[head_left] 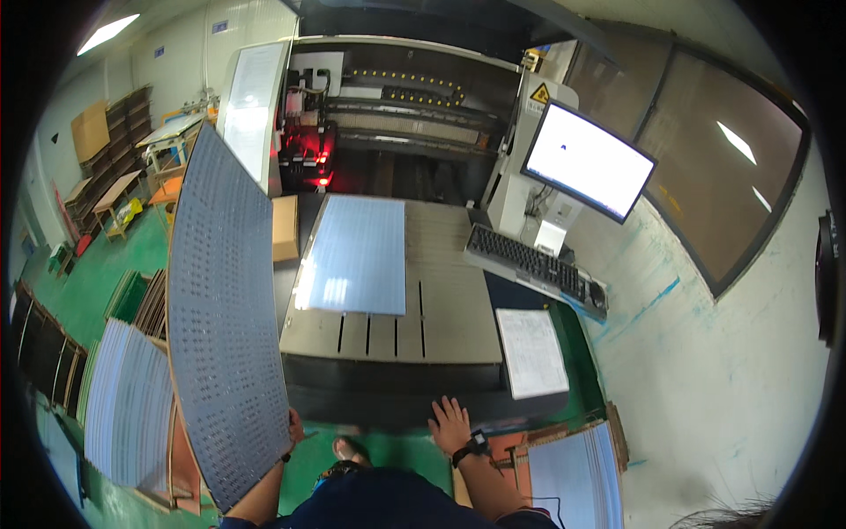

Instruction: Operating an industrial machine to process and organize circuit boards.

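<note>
At the far left, a stack of blue-grey panels [130, 401] is standing on edge above the green floor [86, 304]. Just to its right, a tall dotted panel [225, 309] is rising nearly upright, bowing in the lens and covering part of the stack. A brown cardboard box [285, 227] is showing beside its right edge. The left hand [296, 428] is gripping the panel low on that same edge, its fingers curling round the border; the thumb is hidden. Behind, red lights [324, 182] are glowing inside the dark machine [405, 110]. A pale blue sheet [357, 256] is lying flat on the slotted grey bed [454, 291], well apart from both hands. The right hand [450, 425] is holding nothing, its fingers spreading at the dark front ledge [379, 397]; whether it is touching, I cannot tell. Farther right, a black keyboard [529, 258] is resting at a slant, and a white paper sheet [533, 353] is lying nearer the person. Below, more panels [573, 476] are standing, while a lit monitor [589, 160] is leaning above the keyboard.
</note>
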`<action>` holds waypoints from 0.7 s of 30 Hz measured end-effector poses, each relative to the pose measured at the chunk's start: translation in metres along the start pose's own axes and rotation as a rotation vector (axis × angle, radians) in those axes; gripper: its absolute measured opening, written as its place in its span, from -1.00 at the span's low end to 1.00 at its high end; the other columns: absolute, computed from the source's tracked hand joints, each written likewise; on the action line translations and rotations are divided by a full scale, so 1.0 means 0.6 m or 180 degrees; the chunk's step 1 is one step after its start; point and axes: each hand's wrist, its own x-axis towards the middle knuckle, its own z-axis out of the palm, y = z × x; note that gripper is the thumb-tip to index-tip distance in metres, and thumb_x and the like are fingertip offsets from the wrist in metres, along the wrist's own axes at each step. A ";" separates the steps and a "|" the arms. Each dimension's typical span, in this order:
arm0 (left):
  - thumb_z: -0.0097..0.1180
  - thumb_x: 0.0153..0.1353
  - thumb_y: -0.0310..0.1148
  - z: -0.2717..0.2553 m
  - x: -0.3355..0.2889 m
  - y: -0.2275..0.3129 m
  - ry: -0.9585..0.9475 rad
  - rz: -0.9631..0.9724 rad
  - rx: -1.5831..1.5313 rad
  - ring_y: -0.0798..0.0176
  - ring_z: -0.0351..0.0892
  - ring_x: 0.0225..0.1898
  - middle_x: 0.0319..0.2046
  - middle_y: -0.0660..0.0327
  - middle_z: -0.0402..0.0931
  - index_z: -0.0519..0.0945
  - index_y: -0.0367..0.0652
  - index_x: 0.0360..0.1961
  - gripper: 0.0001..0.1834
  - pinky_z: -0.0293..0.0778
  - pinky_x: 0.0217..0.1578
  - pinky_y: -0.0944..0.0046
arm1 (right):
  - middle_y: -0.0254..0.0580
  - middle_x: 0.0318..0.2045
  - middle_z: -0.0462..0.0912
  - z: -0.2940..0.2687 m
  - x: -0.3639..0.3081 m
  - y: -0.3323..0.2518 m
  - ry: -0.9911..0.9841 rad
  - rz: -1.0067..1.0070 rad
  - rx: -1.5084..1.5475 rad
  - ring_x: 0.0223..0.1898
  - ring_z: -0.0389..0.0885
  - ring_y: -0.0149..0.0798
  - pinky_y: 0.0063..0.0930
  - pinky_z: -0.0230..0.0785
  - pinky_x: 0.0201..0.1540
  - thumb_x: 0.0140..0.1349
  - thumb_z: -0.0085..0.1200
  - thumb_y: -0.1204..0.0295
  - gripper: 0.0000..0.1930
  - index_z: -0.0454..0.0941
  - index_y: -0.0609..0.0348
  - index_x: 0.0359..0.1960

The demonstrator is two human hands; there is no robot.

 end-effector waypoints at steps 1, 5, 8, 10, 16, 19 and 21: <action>-0.19 0.21 0.06 0.032 -0.005 -0.015 0.0389 0.0322 -0.0118 0.12 0.42 -0.59 -0.58 0.12 0.40 0.40 -0.28 -0.31 -0.49 0.32 -0.54 0.17 | -0.11 0.28 0.14 -0.003 -0.008 0.015 0.0032 -0.0115 -0.0045 0.32 0.02 0.00 0.04 -0.17 0.29 0.22 -0.14 0.11 -0.47 0.23 -0.06 0.22; -0.20 0.22 0.04 0.136 -0.060 -0.045 0.1084 0.1045 -0.0145 0.14 0.39 -0.68 -0.66 0.17 0.38 0.39 -0.24 -0.39 -0.53 0.26 -0.66 0.22 | -0.16 0.29 0.13 -0.016 -0.008 0.043 -0.0072 -0.0382 -0.0106 0.32 0.01 -0.02 0.07 -0.14 0.28 0.21 -0.13 0.08 -0.45 0.21 -0.09 0.24; -0.19 0.24 0.00 0.193 -0.136 -0.054 0.1195 0.1657 0.0366 0.13 0.45 -0.66 -0.65 0.18 0.40 0.38 -0.23 -0.36 -0.56 0.29 -0.65 0.20 | -0.18 0.32 0.06 -0.012 -0.014 0.018 -0.0249 -0.0187 -0.0162 0.34 -0.06 -0.03 0.07 -0.19 0.30 0.19 -0.09 0.08 -0.40 0.15 -0.09 0.26; -0.18 0.25 -0.03 0.182 -0.218 -0.021 0.0742 0.1675 0.0695 0.14 0.49 -0.60 -0.61 0.16 0.43 0.38 -0.23 -0.34 -0.59 0.33 -0.60 0.18 | -0.19 0.33 0.02 -0.012 -0.008 -0.012 -0.0332 0.0146 -0.0248 0.36 -0.12 -0.03 0.08 -0.23 0.31 0.16 -0.07 0.10 -0.36 0.11 -0.09 0.28; -0.26 0.35 -0.11 0.463 -0.278 -0.011 0.3136 0.3533 0.0848 0.19 0.43 0.03 0.03 0.18 0.46 0.37 -0.21 0.11 -0.53 0.29 0.08 0.21 | -0.01 0.23 0.15 -0.007 -0.024 -0.054 0.0094 0.0370 -0.0504 0.28 0.03 0.08 0.15 -0.07 0.20 -0.18 0.14 0.29 -0.26 0.23 0.06 0.17; -0.27 0.36 -0.13 0.498 -0.350 -0.010 0.3454 0.4009 0.1145 0.22 0.36 0.09 0.10 0.19 0.39 0.32 -0.24 0.14 -0.53 0.22 0.12 0.22 | 0.24 0.18 0.21 0.041 -0.014 -0.096 -0.0169 0.0123 -0.0140 0.26 0.07 0.16 0.02 -0.02 0.24 -0.09 0.08 0.30 -0.34 0.29 0.27 0.12; -0.20 0.32 -0.14 0.526 -0.389 -0.011 0.3769 0.4362 0.1347 0.25 0.48 -0.05 -0.05 0.18 0.50 0.42 -0.27 0.01 -0.57 0.33 0.00 0.26 | 0.31 0.12 0.29 0.045 -0.028 -0.192 -0.0898 -0.0516 0.1103 0.22 0.19 0.14 -0.08 0.08 0.22 -0.02 0.09 0.32 -0.39 0.31 0.34 0.11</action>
